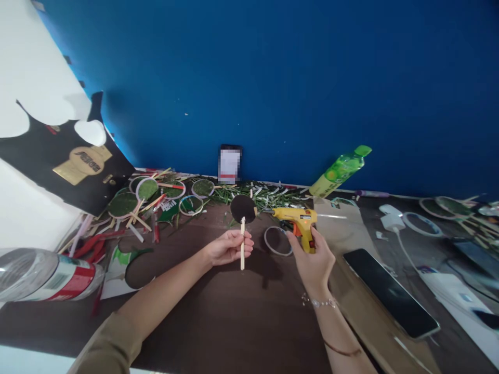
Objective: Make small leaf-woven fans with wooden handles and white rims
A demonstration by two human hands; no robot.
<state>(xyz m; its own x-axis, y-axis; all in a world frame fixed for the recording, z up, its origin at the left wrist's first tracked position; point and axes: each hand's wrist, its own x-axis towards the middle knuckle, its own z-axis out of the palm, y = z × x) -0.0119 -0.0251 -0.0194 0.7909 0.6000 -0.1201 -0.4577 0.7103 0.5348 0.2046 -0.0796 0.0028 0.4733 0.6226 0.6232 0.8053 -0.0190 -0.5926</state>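
My left hand [228,246] is closed around a pale wooden stick [242,252], held upright above the dark table. The stick's top, with a whitish blob on it, overlaps the lower edge of a small black disc [239,206]. In my right hand [316,262] is a yellow hot glue gun [296,215], gripped by its handle. Its nozzle points left, close to the disc's right edge, and a clear glue stick protrudes from its back. Behind the gun, a thin pale hoop [266,242] lies on the table.
Round green pieces with sticks [147,189] are heaped at the back left. Green clippings [265,196] line the blue wall. A green bottle [338,174] leans there. Cardboard [353,228] and a black phone [390,292] lie right; a large plastic bottle [58,275] lies left.
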